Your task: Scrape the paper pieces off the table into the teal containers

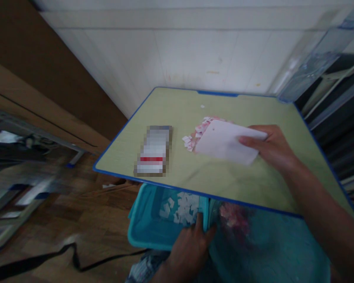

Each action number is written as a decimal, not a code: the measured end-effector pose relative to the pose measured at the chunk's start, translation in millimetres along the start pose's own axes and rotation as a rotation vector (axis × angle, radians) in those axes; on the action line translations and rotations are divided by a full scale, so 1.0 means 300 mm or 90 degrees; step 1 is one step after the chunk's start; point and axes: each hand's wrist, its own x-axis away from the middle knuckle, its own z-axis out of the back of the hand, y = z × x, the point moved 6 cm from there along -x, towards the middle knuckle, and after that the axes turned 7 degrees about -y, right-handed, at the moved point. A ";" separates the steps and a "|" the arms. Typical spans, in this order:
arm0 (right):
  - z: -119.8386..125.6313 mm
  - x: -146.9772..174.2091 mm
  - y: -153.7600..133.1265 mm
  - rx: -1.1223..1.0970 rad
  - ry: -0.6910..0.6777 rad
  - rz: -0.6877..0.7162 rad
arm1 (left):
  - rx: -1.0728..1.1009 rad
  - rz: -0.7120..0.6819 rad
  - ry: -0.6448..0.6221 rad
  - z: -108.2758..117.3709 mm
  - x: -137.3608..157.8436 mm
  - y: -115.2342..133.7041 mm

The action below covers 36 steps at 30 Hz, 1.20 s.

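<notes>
My right hand (271,147) is closed on a white card (227,141), thumb on top, held over the table. Beside and partly behind the card lies a heap of small white and pinkish paper pieces (200,129) on the pale yellow-green tabletop (177,169). Below the table's front edge, my left hand (191,243) grips the rim of a teal plastic bin (135,232). Small white paper pieces (185,208) lie inside that bin.
A pixelated phone-like object (153,151) lies on the table's left side. Right of the bin stands a larger teal tub (283,251) with a reddish bundle (236,220) in it. A clear plastic bottle-like object (309,70) stands at the back right. A black strap (73,251) crosses lower left.
</notes>
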 end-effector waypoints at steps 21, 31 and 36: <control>-0.010 0.015 -0.043 0.299 -0.107 0.266 | -0.007 0.009 -0.054 -0.019 -0.007 -0.010; -0.023 0.021 -0.058 0.320 -0.080 0.317 | 0.000 0.011 -0.043 -0.013 -0.005 -0.008; -0.002 0.028 -0.061 0.304 -0.053 0.290 | 0.009 0.015 -0.043 -0.016 -0.005 -0.008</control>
